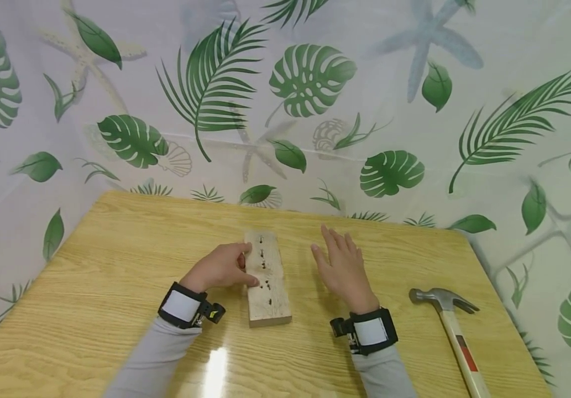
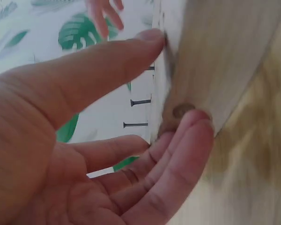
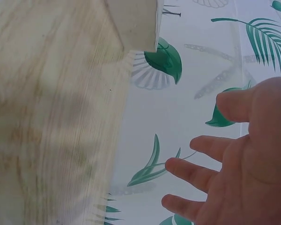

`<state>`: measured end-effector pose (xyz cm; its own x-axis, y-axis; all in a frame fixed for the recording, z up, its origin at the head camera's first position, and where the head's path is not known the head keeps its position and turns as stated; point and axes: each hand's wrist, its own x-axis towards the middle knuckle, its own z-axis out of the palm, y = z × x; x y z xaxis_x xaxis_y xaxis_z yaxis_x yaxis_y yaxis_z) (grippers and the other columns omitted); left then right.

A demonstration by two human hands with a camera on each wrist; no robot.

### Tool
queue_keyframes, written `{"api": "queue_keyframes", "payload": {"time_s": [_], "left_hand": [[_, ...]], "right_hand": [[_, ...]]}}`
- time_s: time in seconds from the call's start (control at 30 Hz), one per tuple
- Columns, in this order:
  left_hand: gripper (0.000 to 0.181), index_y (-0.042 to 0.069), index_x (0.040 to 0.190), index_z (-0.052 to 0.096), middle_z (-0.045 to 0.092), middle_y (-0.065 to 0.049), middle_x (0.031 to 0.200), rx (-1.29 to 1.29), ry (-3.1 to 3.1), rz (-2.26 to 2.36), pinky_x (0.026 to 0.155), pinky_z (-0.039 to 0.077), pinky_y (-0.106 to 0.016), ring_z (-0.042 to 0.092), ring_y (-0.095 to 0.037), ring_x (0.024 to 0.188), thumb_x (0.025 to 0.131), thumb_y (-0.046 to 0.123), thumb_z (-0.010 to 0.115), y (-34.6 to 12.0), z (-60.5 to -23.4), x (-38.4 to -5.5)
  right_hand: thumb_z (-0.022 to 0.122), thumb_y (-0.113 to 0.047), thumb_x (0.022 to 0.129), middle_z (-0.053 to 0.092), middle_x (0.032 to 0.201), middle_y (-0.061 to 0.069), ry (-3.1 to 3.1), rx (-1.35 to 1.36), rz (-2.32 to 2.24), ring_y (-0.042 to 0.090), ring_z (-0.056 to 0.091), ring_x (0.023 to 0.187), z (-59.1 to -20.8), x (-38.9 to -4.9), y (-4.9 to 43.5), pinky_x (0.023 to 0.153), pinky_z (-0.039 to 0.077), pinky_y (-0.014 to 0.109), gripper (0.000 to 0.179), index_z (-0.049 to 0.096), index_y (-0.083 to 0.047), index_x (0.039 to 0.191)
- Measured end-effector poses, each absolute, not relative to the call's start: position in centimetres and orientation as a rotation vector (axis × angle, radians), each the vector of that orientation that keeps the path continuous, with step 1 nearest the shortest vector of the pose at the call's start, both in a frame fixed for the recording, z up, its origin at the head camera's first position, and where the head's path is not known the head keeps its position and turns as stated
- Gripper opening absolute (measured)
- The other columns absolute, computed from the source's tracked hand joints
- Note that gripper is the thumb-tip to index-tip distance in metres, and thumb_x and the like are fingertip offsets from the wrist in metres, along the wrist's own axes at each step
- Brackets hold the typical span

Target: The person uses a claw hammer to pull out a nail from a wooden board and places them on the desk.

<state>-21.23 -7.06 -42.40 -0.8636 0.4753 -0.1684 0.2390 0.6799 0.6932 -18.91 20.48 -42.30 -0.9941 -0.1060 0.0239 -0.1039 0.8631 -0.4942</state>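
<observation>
A pale wooden board (image 1: 274,314) lies lengthwise on the table, with several nails standing in its top face in a rough line. My left hand (image 1: 223,266) grips its left long side, thumb and index finger at the top edge. In the left wrist view, the other fingertips (image 2: 201,124) rest against the board's side by a dark knot, and nails (image 2: 141,102) stick out beyond the thumb. To the right of the board, my right hand (image 1: 343,271) hovers palm down, fingers spread and holding nothing. The right wrist view shows its fingers (image 3: 194,174) apart from the board's end (image 3: 136,23).
A claw hammer (image 1: 446,301) lies at the right side of the yellow wood-grain table (image 1: 116,265), its handle toward the near edge. Behind the table hangs a white cloth (image 1: 310,132) printed with green leaves. Each wrist wears a black strap with a small camera.
</observation>
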Motion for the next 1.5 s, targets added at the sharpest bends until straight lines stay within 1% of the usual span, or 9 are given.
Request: {"api": "queue_keyframes", "payload": {"time_s": [0.23, 0.43, 0.53, 0.67, 0.83, 1.03, 1.2, 1.33, 1.5], "left_hand": [[0.082, -0.007, 0.147, 0.046, 0.064, 0.0, 0.089, 0.614, 2.535, 1.009, 0.067, 0.049, -0.026, 0.058, -0.012, 0.075, 0.082, 0.023, 0.086, -4.6, -42.6, -20.2], [0.069, -0.004, 0.146, 0.049, 0.066, 0.002, 0.092, 0.595, 2.538, 1.044, 0.065, 0.048, -0.026, 0.059, -0.011, 0.074, 0.091, 0.025, 0.078, -4.6, -43.0, -20.4], [0.062, 0.0, 0.146, 0.05, 0.068, -0.004, 0.106, 0.549, 2.599, 1.056, 0.071, 0.051, -0.03, 0.063, -0.015, 0.085, 0.096, 0.028, 0.072, -5.4, -43.1, -20.7], [0.062, 0.004, 0.15, 0.047, 0.06, -0.016, 0.132, 0.521, 2.698, 1.004, 0.087, 0.054, -0.042, 0.063, -0.029, 0.108, 0.098, 0.03, 0.068, -6.6, -43.2, -21.2], [0.059, 0.006, 0.15, 0.049, 0.05, -0.018, 0.148, 0.599, 2.715, 0.988, 0.106, 0.046, -0.052, 0.054, -0.037, 0.13, 0.099, 0.03, 0.067, -7.1, -43.7, -21.5], [0.06, 0.003, 0.151, 0.047, 0.042, -0.018, 0.157, 0.711, 2.677, 1.004, 0.117, 0.034, -0.052, 0.039, -0.038, 0.145, 0.1, 0.028, 0.065, -5.8, -44.6, -21.7], [0.059, 0.003, 0.151, 0.047, 0.042, -0.016, 0.159, 0.689, 2.711, 0.983, 0.118, 0.033, -0.049, 0.039, -0.036, 0.146, 0.1, 0.028, 0.065, -5.2, -44.7, -21.6], [0.059, 0.003, 0.151, 0.047, 0.041, -0.015, 0.159, 0.664, 2.721, 0.99, 0.119, 0.033, -0.049, 0.038, -0.036, 0.147, 0.1, 0.026, 0.065, -5.3, -44.3, -21.5], [0.059, 0.001, 0.151, 0.045, 0.038, -0.015, 0.161, 0.656, 2.72, 0.989, 0.12, 0.031, -0.048, 0.036, -0.036, 0.148, 0.101, 0.025, 0.063, -5.2, -44.0, -21.4]], "right_hand": [[0.039, -0.041, 0.11, 0.025, 0.165, 0.022, 3.032, -0.154, -0.822, 0.048, 0.007, 0.154, -41.8, -18.7, 20.5, 0.118, 0.004, 0.072, 0.063, 0.023, -0.011, 0.163], [0.04, -0.038, 0.11, 0.027, 0.164, 0.022, 3.045, -0.147, -0.828, 0.05, 0.009, 0.153, -41.4, -18.5, 20.6, 0.118, 0.004, 0.072, 0.062, 0.025, -0.009, 0.162], [0.041, -0.038, 0.11, 0.027, 0.164, 0.022, 3.045, -0.146, -0.823, 0.05, 0.011, 0.152, -41.3, -18.4, 20.6, 0.118, 0.005, 0.072, 0.062, 0.025, -0.009, 0.162], [0.041, -0.037, 0.11, 0.028, 0.163, 0.023, 3.058, -0.15, -0.802, 0.05, 0.016, 0.151, -41.1, -18.3, 20.7, 0.118, 0.008, 0.071, 0.061, 0.026, -0.008, 0.161], [0.044, -0.04, 0.108, 0.033, 0.161, 0.023, 3.111, -0.178, -0.773, 0.047, 0.026, 0.149, -40.7, -17.5, 21.4, 0.119, 0.013, 0.068, 0.063, 0.031, -0.006, 0.159], [0.044, -0.043, 0.108, 0.029, 0.161, 0.026, 3.149, -0.095, -0.685, 0.052, 0.027, 0.145, -39.3, -13.2, 25.4, 0.114, 0.022, 0.07, 0.065, 0.032, -0.005, 0.159], [0.041, -0.055, 0.106, 0.022, 0.162, 0.031, 3.094, 0.034, -0.567, 0.059, 0.026, 0.14, -38.4, -9.1, 30.5, 0.102, 0.029, 0.077, 0.075, 0.03, -0.003, 0.159], [0.035, -0.065, 0.102, 0.021, 0.159, 0.035, 2.97, 0.184, -0.512, 0.062, 0.03, 0.135, -38.5, -6.4, 35.0, 0.094, 0.037, 0.076, 0.086, 0.026, -0.001, 0.159], [0.031, -0.071, 0.1, 0.028, 0.142, 0.05, 2.76, 0.367, -0.473, 0.065, 0.039, 0.123, -38.7, -2.8, 38.6, 0.091, 0.046, 0.069, 0.104, 0.02, 0.019, 0.151]]}}
